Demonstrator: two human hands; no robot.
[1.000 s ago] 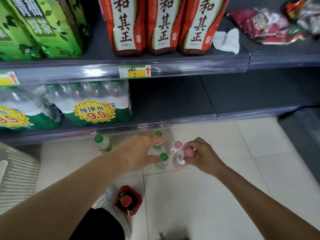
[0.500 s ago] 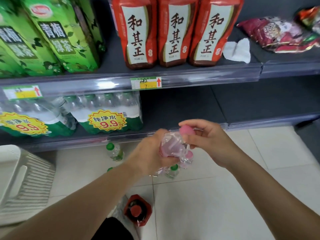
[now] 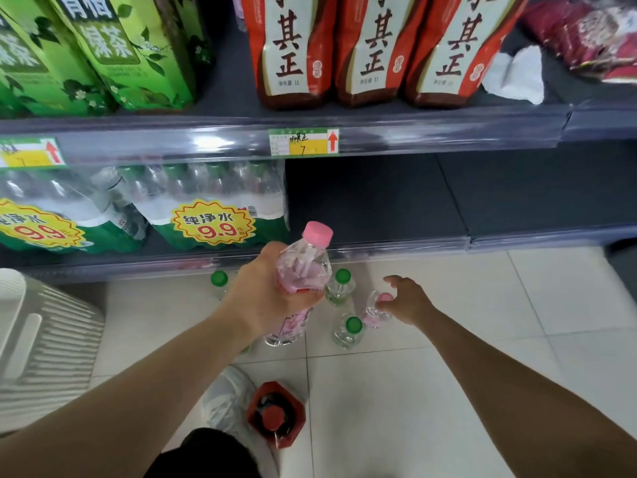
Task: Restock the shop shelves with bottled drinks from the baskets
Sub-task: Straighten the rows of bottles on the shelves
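My left hand (image 3: 265,298) grips a clear pink-capped bottle (image 3: 303,267) around its middle, held upright above the floor in front of the bottom shelf (image 3: 379,201). My right hand (image 3: 405,300) is lower and to the right, its fingers spread over a second pink-capped bottle (image 3: 377,310) standing on the tiles; its fingertips touch the cap. Three green-capped bottles (image 3: 341,288) (image 3: 348,332) (image 3: 219,281) stand on the floor around them.
A white plastic basket (image 3: 38,343) stands at the left. A red-capped dark bottle (image 3: 275,414) sits on the floor by my knee. Shrink-wrapped water packs (image 3: 213,212) fill the bottom shelf's left part. Red tea bottles (image 3: 372,46) and green tea packs (image 3: 103,50) stand above.
The pink-capped bottle passed from my right hand to my left, which lifted it. My right hand dropped to the other pink-capped bottle on the floor.
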